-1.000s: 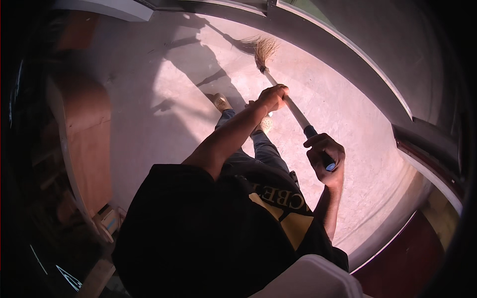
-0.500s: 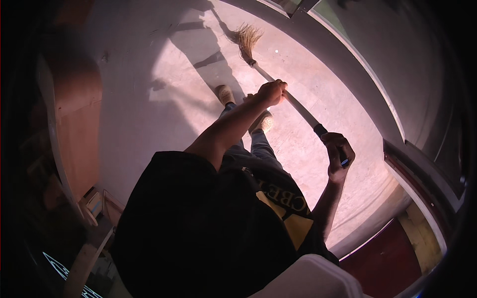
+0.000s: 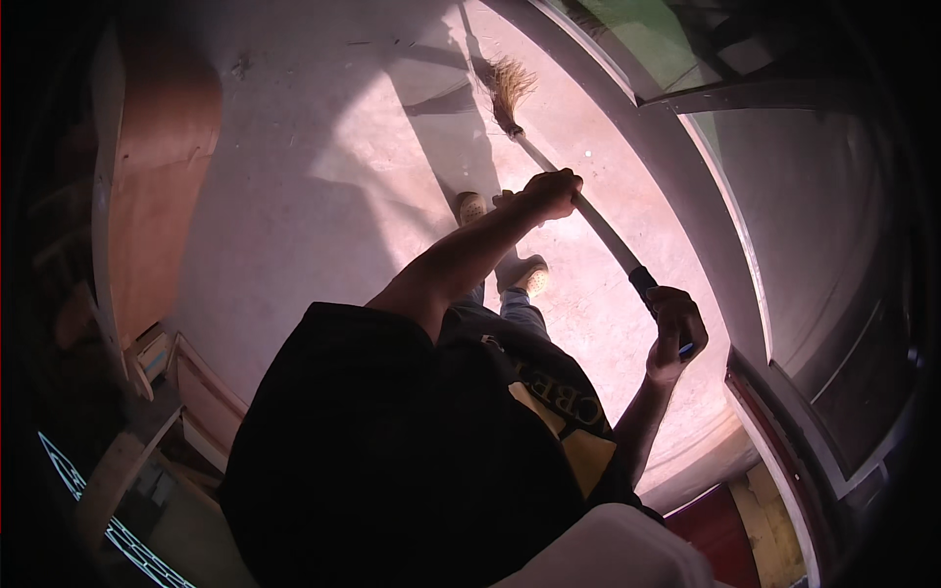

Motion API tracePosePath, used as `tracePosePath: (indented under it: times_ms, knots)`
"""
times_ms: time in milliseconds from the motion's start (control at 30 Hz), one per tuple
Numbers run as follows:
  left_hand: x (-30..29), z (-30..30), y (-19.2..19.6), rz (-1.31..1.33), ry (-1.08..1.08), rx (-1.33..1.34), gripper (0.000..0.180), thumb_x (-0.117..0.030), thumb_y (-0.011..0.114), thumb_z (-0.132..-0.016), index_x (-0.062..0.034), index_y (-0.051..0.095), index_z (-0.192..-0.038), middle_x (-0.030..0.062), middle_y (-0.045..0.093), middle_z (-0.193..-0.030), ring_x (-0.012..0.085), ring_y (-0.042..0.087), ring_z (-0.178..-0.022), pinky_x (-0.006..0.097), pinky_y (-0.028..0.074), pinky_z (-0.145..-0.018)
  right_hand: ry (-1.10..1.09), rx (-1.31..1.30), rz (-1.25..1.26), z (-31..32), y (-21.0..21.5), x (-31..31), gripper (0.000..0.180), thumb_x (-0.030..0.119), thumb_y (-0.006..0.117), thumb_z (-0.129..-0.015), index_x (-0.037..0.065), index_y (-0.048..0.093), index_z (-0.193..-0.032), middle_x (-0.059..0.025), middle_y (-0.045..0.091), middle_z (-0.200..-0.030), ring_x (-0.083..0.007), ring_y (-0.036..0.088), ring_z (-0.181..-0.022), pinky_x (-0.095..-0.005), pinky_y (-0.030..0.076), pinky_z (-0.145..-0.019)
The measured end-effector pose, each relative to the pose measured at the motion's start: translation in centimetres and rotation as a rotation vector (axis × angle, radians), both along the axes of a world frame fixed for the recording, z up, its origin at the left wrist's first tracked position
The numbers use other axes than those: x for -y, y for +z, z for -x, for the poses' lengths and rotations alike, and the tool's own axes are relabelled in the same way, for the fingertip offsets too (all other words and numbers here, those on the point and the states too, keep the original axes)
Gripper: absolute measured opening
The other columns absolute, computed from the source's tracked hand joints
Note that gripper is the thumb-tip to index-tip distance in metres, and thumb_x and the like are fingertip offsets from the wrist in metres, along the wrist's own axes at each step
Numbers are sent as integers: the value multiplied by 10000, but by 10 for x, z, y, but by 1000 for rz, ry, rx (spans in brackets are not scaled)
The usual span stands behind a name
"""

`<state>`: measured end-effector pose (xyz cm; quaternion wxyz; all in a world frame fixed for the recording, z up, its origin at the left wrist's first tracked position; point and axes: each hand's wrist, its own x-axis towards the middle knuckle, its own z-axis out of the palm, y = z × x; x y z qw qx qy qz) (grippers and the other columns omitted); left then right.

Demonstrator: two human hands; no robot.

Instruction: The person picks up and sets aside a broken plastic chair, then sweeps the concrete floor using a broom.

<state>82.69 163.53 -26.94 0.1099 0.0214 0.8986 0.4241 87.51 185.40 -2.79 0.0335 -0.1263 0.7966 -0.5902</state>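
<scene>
A long-handled broom (image 3: 610, 236) slants across the view, from near right to far middle. Its straw bristles (image 3: 511, 88) fan out at the far end, low over the sunlit floor; whether they touch it I cannot tell. My left hand (image 3: 555, 193) is closed around the pale shaft partway down, with the arm stretched across in front of me. Up at the dark grip end, my right hand (image 3: 676, 331) wraps the handle, and a bit of blue shows at its tip. My two light clogs (image 3: 529, 277) stand on the floor below my arms.
A wall with framed panels (image 3: 676, 186) curves along the right. Wooden furniture (image 3: 162, 206) stands at the left, with a wooden frame (image 3: 211, 392) nearer to me. At the lower right is a dark red panel (image 3: 714, 534). Shadows fall over the pale floor (image 3: 284, 196).
The whole view has shifted, bringing more of the right wall in. Against a small pale speck on the floor, the bristles have moved farther away and slightly left. Both hands keep their hold.
</scene>
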Motion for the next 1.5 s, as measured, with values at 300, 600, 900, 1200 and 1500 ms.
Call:
tracePosePath:
  times_ms: [300,600,900,1200,1500]
  knots:
    - [44,86,88,-182,216,-256,84,-133,629,-866,-87,609,-934,121,638,-974,312,680,-881,449,544,-769,-24,-292,-10,37,65,52,194,141,532,-884,-29,591,-811,-141,640,-837,-247,594,-733,-355,512,-689]
    - [121,38,67,-113,291,-246,129,-107,669,-832,-95,566,-909,122,586,-930,340,658,-851,449,536,-721,153,-136,91,47,56,96,186,15,550,-745,-48,678,-865,-194,688,-857,-264,666,-765,-369,549,-634]
    - [199,76,-48,67,265,-86,42,-115,609,-877,-100,595,-914,113,634,-954,327,678,-843,431,544,-738,344,-60,-106,88,-20,202,200,-96,529,-817,-83,662,-966,-202,700,-1032,-285,683,-920,-365,557,-829]
    - [133,76,115,-294,438,-390,219,-146,739,-837,-83,535,-886,116,583,-942,318,664,-847,426,549,-729,286,-309,-28,63,100,109,240,156,508,-907,-35,648,-944,-205,689,-963,-313,666,-914,-418,523,-881]
    - [205,-53,-47,38,396,50,150,-203,693,-857,-72,639,-905,118,627,-970,313,672,-907,425,546,-794,621,163,-159,29,-15,208,291,-105,626,-728,-36,672,-1007,-185,694,-1080,-218,697,-886,-297,537,-745]
